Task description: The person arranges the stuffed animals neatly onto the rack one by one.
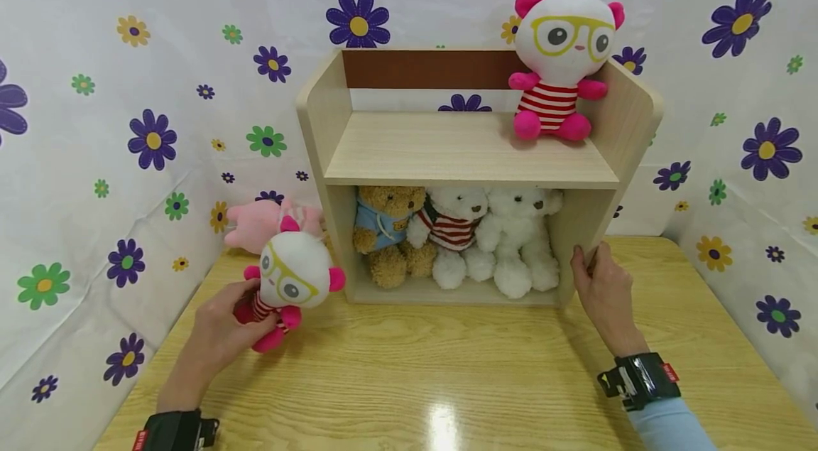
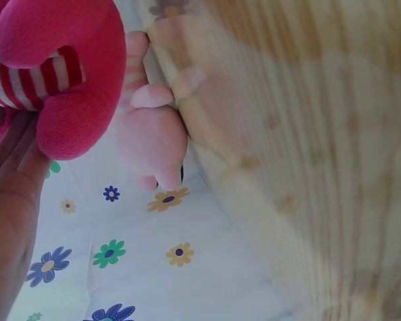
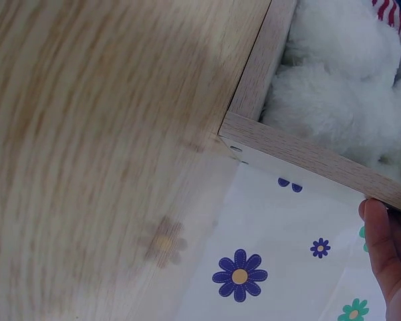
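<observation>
A panda plush (image 1: 297,270) with pink ears, yellow glasses and a red-striped body leans in my left hand (image 1: 220,330), which grips it round the body just above the table. In the left wrist view its pink legs (image 2: 73,127) show close up. At the right, the fingers of my right hand (image 1: 603,295) touch the outer side of a small wooden shelf (image 1: 469,149); in the right wrist view the fingertips meet the side panel (image 3: 314,154). On the upper shelf a like panda plush (image 1: 565,67) sits against the right wall.
On the lower level sit a brown bear (image 1: 390,238) in blue, a white bear (image 1: 456,227) in stripes, and a plain white bear (image 1: 517,241). Behind my left hand a pink plush (image 1: 255,224) lies beside the shelf. Flowered cloth (image 1: 211,67) hangs round the wooden table (image 1: 383,373).
</observation>
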The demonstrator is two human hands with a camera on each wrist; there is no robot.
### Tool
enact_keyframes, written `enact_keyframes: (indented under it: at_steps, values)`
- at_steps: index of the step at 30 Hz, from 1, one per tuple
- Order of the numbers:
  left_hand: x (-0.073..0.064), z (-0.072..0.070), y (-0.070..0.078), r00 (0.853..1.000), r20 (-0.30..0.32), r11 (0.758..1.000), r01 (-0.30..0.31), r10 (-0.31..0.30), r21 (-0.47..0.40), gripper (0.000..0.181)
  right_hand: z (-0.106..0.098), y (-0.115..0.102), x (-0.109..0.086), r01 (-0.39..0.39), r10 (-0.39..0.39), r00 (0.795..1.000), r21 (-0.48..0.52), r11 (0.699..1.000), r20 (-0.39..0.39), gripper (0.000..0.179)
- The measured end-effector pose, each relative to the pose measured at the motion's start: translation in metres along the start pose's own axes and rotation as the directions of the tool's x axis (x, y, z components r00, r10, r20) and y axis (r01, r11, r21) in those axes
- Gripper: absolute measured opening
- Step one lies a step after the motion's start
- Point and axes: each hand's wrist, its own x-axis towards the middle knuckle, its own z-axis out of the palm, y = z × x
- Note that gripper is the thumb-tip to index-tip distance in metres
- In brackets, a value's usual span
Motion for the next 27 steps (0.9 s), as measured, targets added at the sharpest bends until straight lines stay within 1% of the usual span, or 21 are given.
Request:
enact_keyframes:
  at_steps: [7,12,19,27]
  values:
    - [0.002,0.002,0.008,0.997,-0.038,0.994,-0.074,0.071,-0.081,0.063,0.001,0.002,-0.001,0.009,-0.009,1.000,0.013,1.000,-0.028,0.020]
    - [0.005,0.003,0.014,0.992,-0.042,0.985,-0.124,0.119,-0.123,0.065,-0.001,0.000,0.000,0.007,-0.007,1.000,0.003,1.000,-0.002,0.018]
    - [0.006,0.003,0.018,0.991,-0.001,0.985,-0.130,0.131,-0.114,0.062,-0.002,-0.002,0.000,0.006,-0.006,1.000,0.009,1.000,0.006,0.017]
    - [0.011,0.005,0.031,0.982,-0.026,0.975,-0.188,0.186,-0.123,0.062,-0.002,-0.001,-0.001,0.001,-0.001,1.000,0.013,1.000,0.006,0.017]
